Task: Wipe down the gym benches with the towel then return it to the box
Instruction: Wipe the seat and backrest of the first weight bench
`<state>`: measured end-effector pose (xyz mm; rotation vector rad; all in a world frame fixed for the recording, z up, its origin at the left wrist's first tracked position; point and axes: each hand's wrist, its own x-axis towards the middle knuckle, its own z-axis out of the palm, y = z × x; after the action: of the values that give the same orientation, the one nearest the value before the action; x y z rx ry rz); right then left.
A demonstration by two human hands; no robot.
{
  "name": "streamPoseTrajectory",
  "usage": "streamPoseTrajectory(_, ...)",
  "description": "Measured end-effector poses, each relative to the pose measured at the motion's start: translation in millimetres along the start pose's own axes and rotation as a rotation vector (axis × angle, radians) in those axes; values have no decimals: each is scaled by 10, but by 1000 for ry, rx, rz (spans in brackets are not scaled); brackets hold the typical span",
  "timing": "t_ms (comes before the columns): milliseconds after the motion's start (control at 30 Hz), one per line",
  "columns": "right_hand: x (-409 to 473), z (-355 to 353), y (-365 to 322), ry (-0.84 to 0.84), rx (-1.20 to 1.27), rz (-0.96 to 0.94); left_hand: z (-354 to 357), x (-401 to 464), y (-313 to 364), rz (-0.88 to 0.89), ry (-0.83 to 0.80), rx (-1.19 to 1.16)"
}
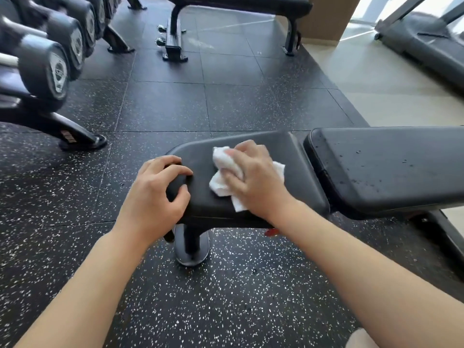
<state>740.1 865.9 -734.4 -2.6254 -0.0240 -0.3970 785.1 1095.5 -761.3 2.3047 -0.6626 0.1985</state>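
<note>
Left hand [153, 197] grips the near corner of the seat pad [251, 197], fingers curled over its edge, thumb on top. Right hand [253, 179] presses flat, fingers together, on the crumpled white towel [221, 183], pinning it to the seat's surface. Just beyond a gap, the back pad [386, 167] shows droplets. Farther off: dumbbells [47, 61] left, another bench [238, 6] ahead, treadmill [426, 46] right.
</note>
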Motion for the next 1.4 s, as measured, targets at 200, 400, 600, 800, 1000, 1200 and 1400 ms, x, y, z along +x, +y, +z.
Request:
streamPoseTrajectory(200, -41, -148, 191, 13, -14, -51, 25, 102, -28, -150, 50, -130)
streamPoseTrajectory(400, -15, -331, 494, 180, -48, 242, 148, 20, 94, -191, 93, -129)
streamPoseTrajectory(600, -84, 20, -47, -22, 39, -166, 171, 9, 80, -176, 104, -109)
streamPoseTrajectory(800, 262, -281, 612, 149, -28, 167, 130, -17, 68, -183, 76, -111)
streamPoseTrajectory(1000, 292, 5, 125, 110, -37, 94, 128, -32, 84, -183, 58, -114)
streamPoseTrajectory(1200, 279, 76, 32, -47, 63, -155, 92, -39, 84, -182, 43, -100)
streamPoseTrajectory(1400, 435, -154, 588, 211, -105, 244, 75, -46, 82, -184, 33, -114)
